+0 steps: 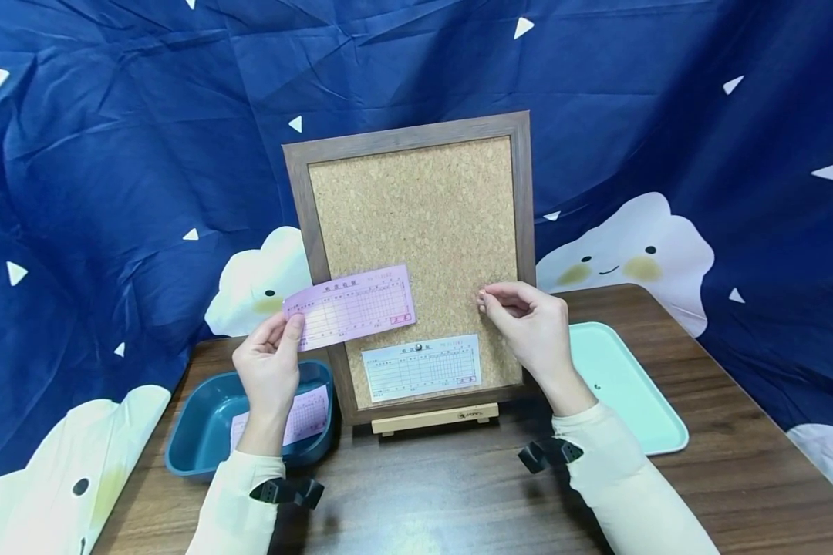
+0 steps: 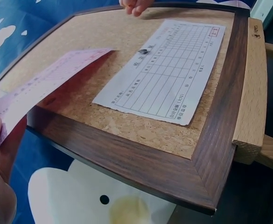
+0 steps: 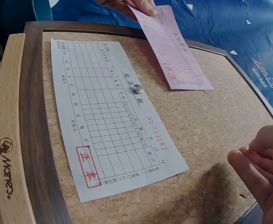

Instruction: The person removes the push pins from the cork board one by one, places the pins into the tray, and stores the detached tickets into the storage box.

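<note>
My left hand (image 1: 272,362) pinches a pink receipt slip (image 1: 350,306) by its left end, in front of the corkboard's (image 1: 416,223) left side. In the right wrist view the slip (image 3: 173,51) hangs just off the cork. A white receipt slip (image 1: 422,368) lies on the lower cork under one round metal pushpin (image 1: 419,348). My right hand (image 1: 531,320) is at the board's right side, thumb and index fingertips together on what looks like a small pushpin, mostly hidden by the fingers. In the right wrist view this hand (image 3: 262,168) casts a shadow on the cork.
The framed board leans on a wooden easel (image 1: 433,418). A blue basin (image 1: 201,432) at left holds another pink slip (image 1: 308,416). At right lies a mint tray (image 1: 625,385) with a tiny dark thing on it. A blue curtain (image 1: 403,62) hangs behind the table.
</note>
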A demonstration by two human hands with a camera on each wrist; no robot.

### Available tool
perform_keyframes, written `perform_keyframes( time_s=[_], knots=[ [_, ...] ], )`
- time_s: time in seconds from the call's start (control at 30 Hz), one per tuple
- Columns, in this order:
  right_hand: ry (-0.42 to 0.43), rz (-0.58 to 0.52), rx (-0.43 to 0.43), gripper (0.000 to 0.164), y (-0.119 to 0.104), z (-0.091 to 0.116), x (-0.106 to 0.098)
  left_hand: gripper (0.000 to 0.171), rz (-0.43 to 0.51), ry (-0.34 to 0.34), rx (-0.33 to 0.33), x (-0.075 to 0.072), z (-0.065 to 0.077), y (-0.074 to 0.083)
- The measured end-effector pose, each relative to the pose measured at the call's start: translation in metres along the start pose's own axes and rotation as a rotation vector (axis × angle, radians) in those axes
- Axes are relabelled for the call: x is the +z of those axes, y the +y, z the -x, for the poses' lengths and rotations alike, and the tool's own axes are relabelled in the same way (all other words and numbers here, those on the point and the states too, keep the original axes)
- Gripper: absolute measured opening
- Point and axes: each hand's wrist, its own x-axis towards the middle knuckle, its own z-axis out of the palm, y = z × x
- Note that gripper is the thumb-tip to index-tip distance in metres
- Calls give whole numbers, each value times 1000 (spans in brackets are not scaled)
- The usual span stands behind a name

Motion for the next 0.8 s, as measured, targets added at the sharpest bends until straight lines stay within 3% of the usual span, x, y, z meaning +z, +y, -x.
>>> perform_keyframes(
  time_s=[0.3, 0.57, 0.8],
  knots=[
    [4, 21, 7, 7, 1, 1, -7, 25, -46, 2, -14, -10, 1, 0],
    [4, 4, 37, 8, 1, 2, -18, 25, -25, 14, -8, -16, 0, 1],
    [17, 60, 38, 8, 2, 3, -26, 24, -47, 33, -8, -22, 1, 0]
  ],
)
